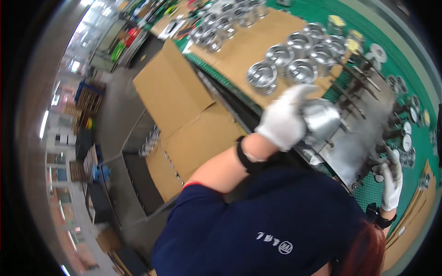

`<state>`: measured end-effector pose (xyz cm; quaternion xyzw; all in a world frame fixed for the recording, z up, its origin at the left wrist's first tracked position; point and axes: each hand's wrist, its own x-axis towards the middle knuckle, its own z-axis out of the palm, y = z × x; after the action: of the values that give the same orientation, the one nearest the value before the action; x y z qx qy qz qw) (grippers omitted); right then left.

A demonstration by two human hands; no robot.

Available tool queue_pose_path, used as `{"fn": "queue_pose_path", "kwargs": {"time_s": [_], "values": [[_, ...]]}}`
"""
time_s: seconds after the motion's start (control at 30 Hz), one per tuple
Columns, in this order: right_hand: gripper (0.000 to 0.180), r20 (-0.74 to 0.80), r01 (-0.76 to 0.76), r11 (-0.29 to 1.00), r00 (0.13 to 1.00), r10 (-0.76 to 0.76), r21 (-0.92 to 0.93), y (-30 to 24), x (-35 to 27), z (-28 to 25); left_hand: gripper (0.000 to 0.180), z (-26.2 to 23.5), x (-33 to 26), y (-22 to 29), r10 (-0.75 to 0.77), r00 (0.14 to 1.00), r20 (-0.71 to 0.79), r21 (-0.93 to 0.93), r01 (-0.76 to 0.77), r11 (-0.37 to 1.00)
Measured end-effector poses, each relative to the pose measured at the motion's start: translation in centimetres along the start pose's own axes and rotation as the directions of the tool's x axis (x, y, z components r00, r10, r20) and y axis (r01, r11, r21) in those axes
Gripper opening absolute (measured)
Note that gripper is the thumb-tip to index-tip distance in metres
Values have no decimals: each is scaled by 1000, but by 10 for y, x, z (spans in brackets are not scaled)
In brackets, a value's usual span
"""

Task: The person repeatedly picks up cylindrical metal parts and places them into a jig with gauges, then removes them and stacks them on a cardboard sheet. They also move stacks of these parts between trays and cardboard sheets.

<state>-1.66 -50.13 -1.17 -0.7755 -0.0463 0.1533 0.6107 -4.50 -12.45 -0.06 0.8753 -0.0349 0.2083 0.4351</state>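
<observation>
My left hand, in a white glove, is closed around a shiny round metal cup-like housing. The housing is tilted over the near-left part of a grey metal fixture plate with rods across it. At the plate's right side is my right hand, also white-gloved, its fingers apart beside dark clamp-like parts. A small rounded metal end shows by its fingertips; whether they touch it I cannot tell.
Similar metal housings stand on cardboard ahead, with more at the far left. Round discs and small cups lie on the green mat to the right. A cardboard-covered cart stands at my left.
</observation>
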Motion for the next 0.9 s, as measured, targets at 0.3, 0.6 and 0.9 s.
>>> {"fn": "queue_pose_path", "kwargs": {"time_s": [0.3,0.6,0.9], "values": [[51,114,70,895,985,-133,440,81,3,27,52,84,-11,46,74,973,219,-489,44,871],[93,157,446,487,837,-524,-751,34,-2,56,91,104,2,41,200,694,692,-140,-142,980],[85,-107,-20,933,994,-20,-358,30,-27,49,103,157,13,13,504,742,442,-62,-535,842]]}}
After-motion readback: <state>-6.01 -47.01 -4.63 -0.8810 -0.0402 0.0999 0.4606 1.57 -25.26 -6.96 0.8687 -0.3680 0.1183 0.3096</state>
